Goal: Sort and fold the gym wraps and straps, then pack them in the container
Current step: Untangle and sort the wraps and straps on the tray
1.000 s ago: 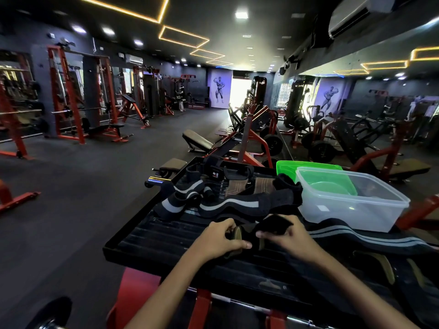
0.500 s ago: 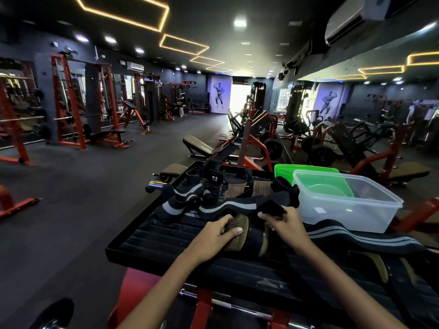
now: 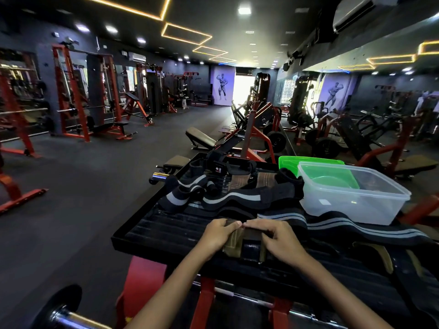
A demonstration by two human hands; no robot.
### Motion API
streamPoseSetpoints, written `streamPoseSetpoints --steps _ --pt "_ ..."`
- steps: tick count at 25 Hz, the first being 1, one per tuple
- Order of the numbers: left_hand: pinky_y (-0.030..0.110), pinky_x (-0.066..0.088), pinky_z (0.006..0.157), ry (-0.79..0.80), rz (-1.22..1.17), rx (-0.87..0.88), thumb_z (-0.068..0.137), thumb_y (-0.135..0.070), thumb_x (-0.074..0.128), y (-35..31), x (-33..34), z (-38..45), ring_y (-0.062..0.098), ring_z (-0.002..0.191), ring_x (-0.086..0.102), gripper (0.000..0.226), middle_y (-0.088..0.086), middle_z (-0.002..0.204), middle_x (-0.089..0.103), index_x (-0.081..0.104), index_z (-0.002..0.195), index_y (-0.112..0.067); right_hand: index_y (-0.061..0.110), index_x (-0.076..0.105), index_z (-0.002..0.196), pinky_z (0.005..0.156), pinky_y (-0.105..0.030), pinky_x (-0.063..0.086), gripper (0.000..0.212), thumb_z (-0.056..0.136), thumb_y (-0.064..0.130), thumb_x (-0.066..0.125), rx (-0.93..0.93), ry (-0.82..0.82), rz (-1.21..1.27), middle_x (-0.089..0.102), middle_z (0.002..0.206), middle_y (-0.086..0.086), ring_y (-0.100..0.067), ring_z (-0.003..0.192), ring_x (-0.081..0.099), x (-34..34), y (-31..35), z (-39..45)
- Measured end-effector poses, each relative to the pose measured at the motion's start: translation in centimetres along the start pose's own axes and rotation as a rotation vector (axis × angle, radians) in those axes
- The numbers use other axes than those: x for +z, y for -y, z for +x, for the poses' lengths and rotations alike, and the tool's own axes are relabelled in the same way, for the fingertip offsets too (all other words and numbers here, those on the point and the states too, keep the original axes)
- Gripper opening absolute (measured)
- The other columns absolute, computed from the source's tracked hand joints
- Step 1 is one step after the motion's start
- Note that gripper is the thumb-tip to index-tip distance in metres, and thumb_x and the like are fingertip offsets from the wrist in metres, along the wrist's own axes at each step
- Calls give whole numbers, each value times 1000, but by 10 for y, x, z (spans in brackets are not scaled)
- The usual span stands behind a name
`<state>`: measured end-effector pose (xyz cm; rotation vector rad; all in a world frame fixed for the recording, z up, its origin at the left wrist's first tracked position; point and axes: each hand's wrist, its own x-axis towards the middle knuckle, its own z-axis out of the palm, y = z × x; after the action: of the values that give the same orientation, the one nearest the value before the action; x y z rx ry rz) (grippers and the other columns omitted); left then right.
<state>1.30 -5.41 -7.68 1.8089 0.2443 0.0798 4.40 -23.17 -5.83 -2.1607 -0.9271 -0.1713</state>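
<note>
Both hands on one folded strap (image 3: 247, 243).
Left hand (image 3: 219, 235) and right hand (image 3: 276, 236) grasp it with curled fingers, thumbs meeting on top, on the black platform (image 3: 166, 231).

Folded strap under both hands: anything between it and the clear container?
Nothing upright. The folded strap, pressed by the left hand and right hand, sits near the clear container, which is open-topped; only the flat striped wrap lies across the route.
</note>
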Motion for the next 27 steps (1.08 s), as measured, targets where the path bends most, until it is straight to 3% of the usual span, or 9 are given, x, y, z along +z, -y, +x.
streamPoseSetpoints --steps 3,5,9,11,14,17,21,24,27 --pt "40 49 75 -11 -50 -37 75 -45 67 7 2 6 32 83 65 51 23 90 68 67 91 4 34 63 119 107 -11 29 50 78 10 47 -35 141 -20 53 132 14 5 125 43 -3 3 -9" --pt "32 43 69 13 -45 -49 79 -41 67 6 0 4 24 75 59 36 15 80 61 63 83 -6 33 49 133 111 -10 14 52 86 11 47 -104 223 -149 34 143 18 4 136 24 -3 7 -15" --pt "25 42 56 51 -138 -137 89 -25 63 -2 -2 -1 15 61 54 24 8 70 57 59 73 -7 27 14 148 114 -20 -8 70 90 42 50 -304 391 -511 -2 151 19 1 140 -10 -10 6 -22" --pt "24 51 52 75 -285 -240 90 -20 61 -11 0 -5 14 59 60 18 6 69 63 64 81 -5 23 15 149 117 -24 0 83 83 48 60 -314 369 -578 3 152 15 -2 141 0 -13 4 -21" --pt "27 56 48 140 -618 -345 92 -10 56 -29 0 -8 17 54 67 13 11 65 69 60 89 2 14 48 135 97 -27 45 85 62 39 82 -311 84 -581 55 135 -3 -15 122 54 -10 -4 -18" --pt "23 56 49 123 -816 -249 95 -13 51 -50 -6 -13 19 55 69 19 15 66 70 58 89 3 16 63 114 81 -13 47 55 65 28 84 -73 -159 -225 69 102 6 -4 93 64 -14 -4 -14" --pt "23 57 62 -10 -444 -61 92 -27 57 -52 -18 -25 16 68 64 23 10 85 69 60 93 -4 16 68 84 53 -10 44 6 81 11 70 336 -221 642 70 71 7 -10 70 63 -23 -1 -16" --pt "27 56 76 220 -194 -88 86 -36 63 -36 -4 -35 16 89 66 29 7 100 67 62 97 -9 4 67 89 52 -18 51 9 88 8 58 445 -125 948 72 75 -6 -14 64 68 -18 6 -20" --pt "24 56 74 213 -227 -13 83 -25 70 -28 8 -37 11 82 68 31 7 94 71 64 105 -4 0 68 95 68 -29 57 25 81 20 65 473 -84 926 72 91 -18 -22 78 70 -15 4 -19"
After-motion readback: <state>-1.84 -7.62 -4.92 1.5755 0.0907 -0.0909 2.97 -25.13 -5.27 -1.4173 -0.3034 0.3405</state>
